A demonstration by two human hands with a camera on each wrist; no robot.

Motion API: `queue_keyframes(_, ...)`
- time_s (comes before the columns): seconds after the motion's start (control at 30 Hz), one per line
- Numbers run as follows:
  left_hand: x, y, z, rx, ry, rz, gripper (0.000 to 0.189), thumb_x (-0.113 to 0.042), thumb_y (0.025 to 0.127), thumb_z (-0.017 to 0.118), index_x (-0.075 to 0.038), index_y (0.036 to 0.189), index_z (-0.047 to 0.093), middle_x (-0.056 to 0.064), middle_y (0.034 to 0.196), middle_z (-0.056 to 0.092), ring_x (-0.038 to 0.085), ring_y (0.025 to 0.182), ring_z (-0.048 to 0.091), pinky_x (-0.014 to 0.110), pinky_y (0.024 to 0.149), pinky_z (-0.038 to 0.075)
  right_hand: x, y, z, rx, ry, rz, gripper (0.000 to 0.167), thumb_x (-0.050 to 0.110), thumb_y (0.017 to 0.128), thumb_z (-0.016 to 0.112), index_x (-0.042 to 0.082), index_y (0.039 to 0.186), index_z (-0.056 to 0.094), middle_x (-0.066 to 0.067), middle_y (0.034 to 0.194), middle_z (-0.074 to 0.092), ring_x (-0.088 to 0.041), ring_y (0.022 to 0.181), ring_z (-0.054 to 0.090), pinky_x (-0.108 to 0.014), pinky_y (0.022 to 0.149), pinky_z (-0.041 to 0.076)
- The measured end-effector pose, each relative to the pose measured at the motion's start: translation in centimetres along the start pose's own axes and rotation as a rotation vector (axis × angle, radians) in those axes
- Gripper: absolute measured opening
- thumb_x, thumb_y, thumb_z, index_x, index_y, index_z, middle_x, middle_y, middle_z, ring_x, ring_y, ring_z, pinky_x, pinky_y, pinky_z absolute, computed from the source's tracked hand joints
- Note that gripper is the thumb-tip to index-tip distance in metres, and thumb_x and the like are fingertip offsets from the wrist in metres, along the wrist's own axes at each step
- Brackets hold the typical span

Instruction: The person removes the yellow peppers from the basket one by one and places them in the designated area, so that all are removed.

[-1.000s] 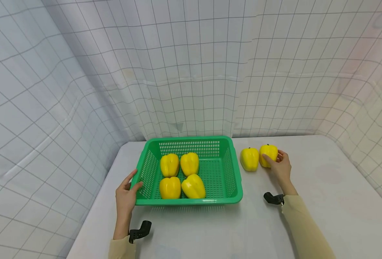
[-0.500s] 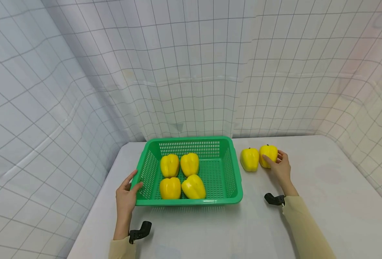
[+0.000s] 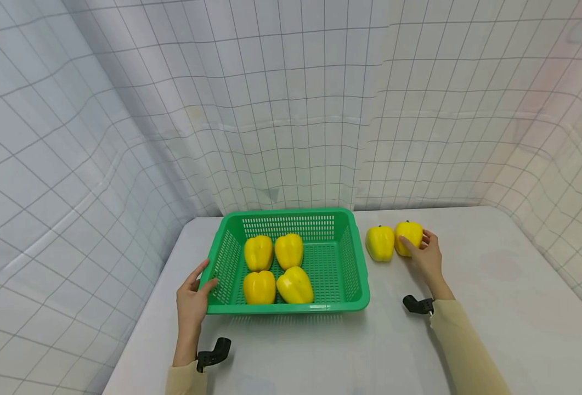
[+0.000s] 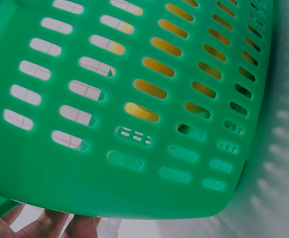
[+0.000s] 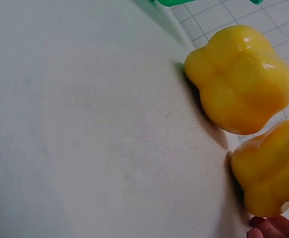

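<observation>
The right hand has its grip closed around the right-hand yellow pepper, thumb at the front and fingers along the right side; the pepper sits between them, stem up, on the bench. Just to its left stands a second pepper, also stem up, free of any hand; whether the two touch, I cannot tell. Further left is the green basket, its left rim pinched near the front corner in the left hand, thumb over the inner side. Inside, four peppers cluster toward the left, well apart from the right grip. Grid-patterned cloth hangs behind the bench.
</observation>
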State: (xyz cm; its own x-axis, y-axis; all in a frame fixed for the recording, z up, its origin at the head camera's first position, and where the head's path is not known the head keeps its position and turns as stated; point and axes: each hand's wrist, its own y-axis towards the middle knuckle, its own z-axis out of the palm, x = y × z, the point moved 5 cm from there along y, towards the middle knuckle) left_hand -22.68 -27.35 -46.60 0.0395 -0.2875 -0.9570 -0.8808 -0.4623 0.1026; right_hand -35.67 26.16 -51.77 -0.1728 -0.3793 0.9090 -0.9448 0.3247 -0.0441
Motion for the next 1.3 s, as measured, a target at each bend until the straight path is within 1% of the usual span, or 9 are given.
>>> queue_keyframes(0.33, 0.1, 0.0, 0.0, -0.003, -0.01, -0.008, 0.044, -0.009, 0.089, 0.066, -0.017, 0.132, 0.06, 0.021, 0.103, 0.064, 0.012, 0.069, 0.06, 0.024, 0.055, 0.047, 0.1, -0.3, 0.0, 0.007, -0.008, -0.006, 0.095, 0.055, 0.086, 0.06, 0.0, 0.149, 0.014, -0.025, 0.146, 0.025, -0.041, 0.127, 0.032, -0.05, 0.103, 0.031)
queue_keyframes(0.47, 0.1, 0.0, 0.0, -0.003, -0.01, -0.005, 0.044, -0.008, 0.089, 0.066, -0.016, 0.132, 0.06, 0.023, 0.104, 0.064, 0.012, 0.068, 0.06, 0.024, 0.055, 0.047, 0.5, -0.5, -0.3, -0.04, 0.01, -0.024, 0.089, 0.048, 0.088, 0.062, -0.001, 0.148, 0.02, -0.026, 0.144, 0.028, -0.041, 0.125, 0.033, -0.05, 0.102, 0.03)
queue_keyframes(0.57, 0.1, 0.1, -0.1, -0.006, -0.002, 0.0, 0.045, -0.007, 0.089, 0.066, -0.016, 0.132, 0.059, 0.023, 0.106, 0.063, 0.012, 0.07, 0.06, 0.023, 0.056, 0.046, 0.9, -0.8, -0.5, -0.103, 0.038, -0.053, 0.082, 0.044, 0.088, 0.064, -0.001, 0.145, 0.026, -0.026, 0.141, 0.03, -0.04, 0.124, 0.033, -0.05, 0.102, 0.029)
queue_keyframes(0.7, 0.0, 0.2, -0.1, -0.008, 0.002, 0.002, 0.045, -0.007, 0.088, 0.066, -0.017, 0.132, 0.059, 0.024, 0.106, 0.063, 0.012, 0.071, 0.06, 0.023, 0.057, 0.047, 1.9, -1.4, -0.9, -0.196, 0.087, -0.097, 0.072, 0.041, 0.089, 0.064, 0.0, 0.141, 0.034, -0.022, 0.139, 0.033, -0.036, 0.122, 0.034, -0.049, 0.1, 0.029)
queue_keyframes(0.8, 0.0, 0.2, -0.1, -0.007, 0.003, -0.006, 0.045, -0.008, 0.088, 0.066, -0.017, 0.132, 0.059, 0.023, 0.106, 0.063, 0.014, 0.072, 0.06, 0.023, 0.057, 0.047, 2.8, -1.7, -1.2, -0.258, 0.122, -0.145, 0.063, 0.037, 0.09, 0.063, 0.0, 0.137, 0.041, -0.02, 0.136, 0.037, -0.033, 0.119, 0.036, -0.048, 0.096, 0.032)
queue_keyframes(0.93, -0.1, 0.1, -0.1, -0.008, 0.006, -0.016, 0.045, -0.009, 0.089, 0.066, -0.017, 0.132, 0.059, 0.022, 0.105, 0.063, 0.014, 0.073, 0.061, 0.023, 0.057, 0.048, 4.2, -2.2, -1.5, -0.305, 0.154, -0.228, 0.051, 0.031, 0.092, 0.062, 0.0, 0.13, 0.05, -0.017, 0.131, 0.043, -0.03, 0.115, 0.04, -0.039, 0.089, 0.036)
queue_keyframes(1.1, 0.0, 0.2, -0.1, -0.01, -0.006, -0.018, 0.045, -0.008, 0.088, 0.066, -0.016, 0.132, 0.059, 0.021, 0.102, 0.064, 0.013, 0.069, 0.061, 0.024, 0.056, 0.048, 6.1, -2.9, -1.3, -0.317, 0.181, -0.325, 0.039, 0.025, 0.092, 0.063, -0.001, 0.121, 0.058, -0.013, 0.125, 0.05, -0.026, 0.109, 0.046, -0.026, 0.081, 0.036)
queue_keyframes(1.2, 0.1, 0.2, 0.0, -0.012, -0.019, -0.018, 0.046, -0.006, 0.088, 0.067, -0.016, 0.132, 0.06, 0.02, 0.098, 0.065, 0.013, 0.066, 0.062, 0.025, 0.055, 0.049, 7.1, -3.6, -1.0, -0.3, 0.199, -0.37, 0.034, 0.023, 0.093, 0.062, 0.0, 0.117, 0.061, -0.011, 0.119, 0.054, -0.023, 0.105, 0.048, -0.023, 0.08, 0.036)
queue_keyframes(1.3, 0.1, 0.2, 0.0, -0.013, -0.017, -0.021, 0.046, -0.006, 0.087, 0.067, -0.016, 0.132, 0.06, 0.02, 0.098, 0.065, 0.013, 0.066, 0.062, 0.025, 0.056, 0.05, 8.2, -4.3, -0.7, -0.274, 0.217, -0.423, 0.03, 0.021, 0.093, 0.062, -0.001, 0.115, 0.062, -0.011, 0.115, 0.057, -0.02, 0.101, 0.05, -0.024, 0.08, 0.037)
